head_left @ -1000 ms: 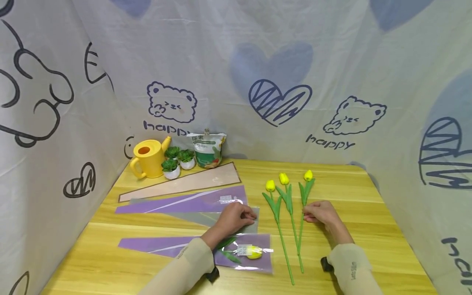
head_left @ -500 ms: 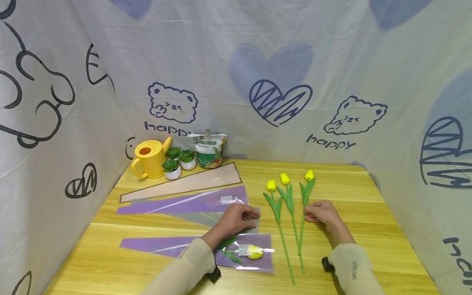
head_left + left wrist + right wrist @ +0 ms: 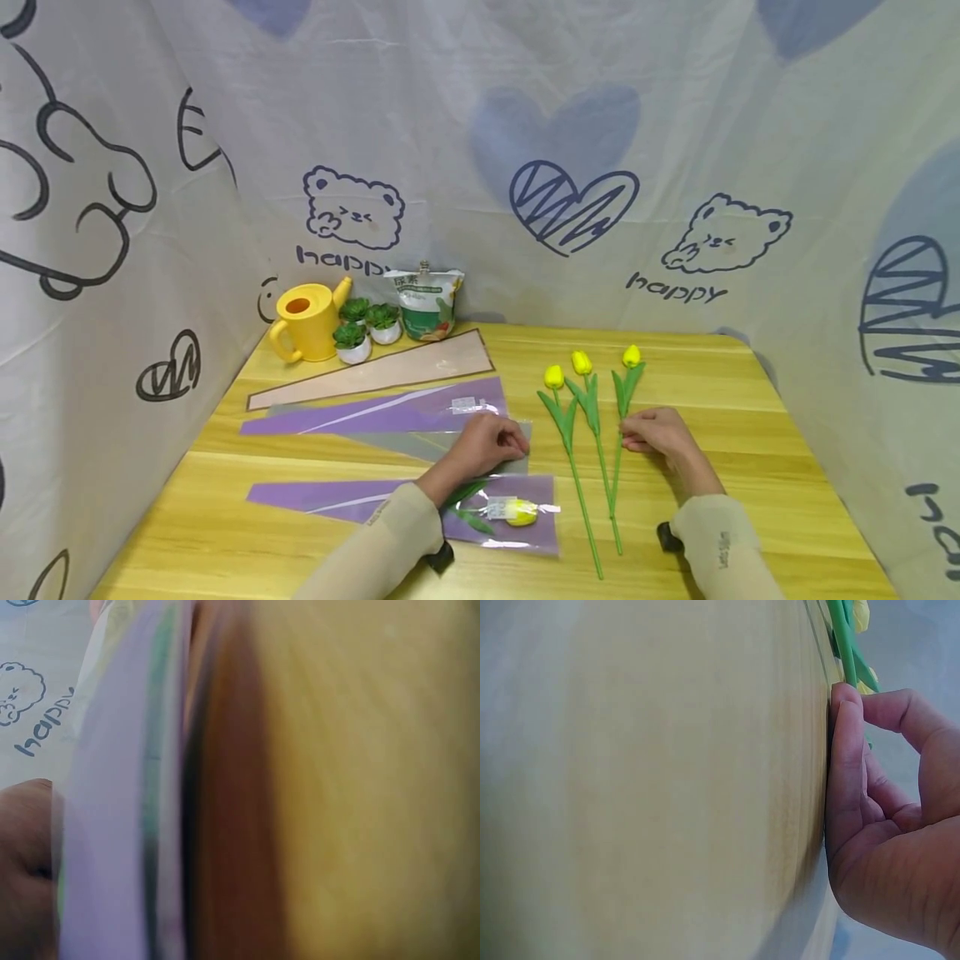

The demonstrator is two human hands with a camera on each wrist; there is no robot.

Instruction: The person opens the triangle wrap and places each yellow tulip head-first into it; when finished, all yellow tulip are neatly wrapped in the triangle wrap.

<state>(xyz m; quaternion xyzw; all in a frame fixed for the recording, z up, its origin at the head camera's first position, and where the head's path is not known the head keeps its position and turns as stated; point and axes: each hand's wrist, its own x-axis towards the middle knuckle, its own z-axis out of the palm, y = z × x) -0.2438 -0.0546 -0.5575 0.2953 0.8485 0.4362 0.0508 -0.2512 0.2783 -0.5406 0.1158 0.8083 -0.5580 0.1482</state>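
In the head view my right hand (image 3: 660, 433) pinches the green stem of the rightmost yellow tulip (image 3: 632, 357), which lies on the table; the right wrist view shows thumb and index fingertips at the stem (image 3: 843, 645). Two more artificial tulips (image 3: 581, 363) lie just left of it. My left hand (image 3: 483, 446) lies over a clear, greyish flower sleeve (image 3: 397, 446), fingertips curled at its right edge, seemingly pinching it. Beside my left forearm, a purple sleeve (image 3: 540, 533) contains one yellow tulip (image 3: 522, 512). The left wrist view is blurred, mostly purple film (image 3: 105, 825).
Farther back lie another purple sleeve (image 3: 360, 410) and a pale, brown-edged sleeve (image 3: 375, 373). A yellow watering can (image 3: 311, 329), small potted succulents (image 3: 354, 348) and a green-and-white bag (image 3: 427, 310) stand at the back left. Printed cloth (image 3: 465, 208) surrounds the wooden table (image 3: 720, 392).
My left fingertips shift slightly at the sleeve's edge, parting and coming together again. My right hand stays on the tulip stem. The head view drifts a little.
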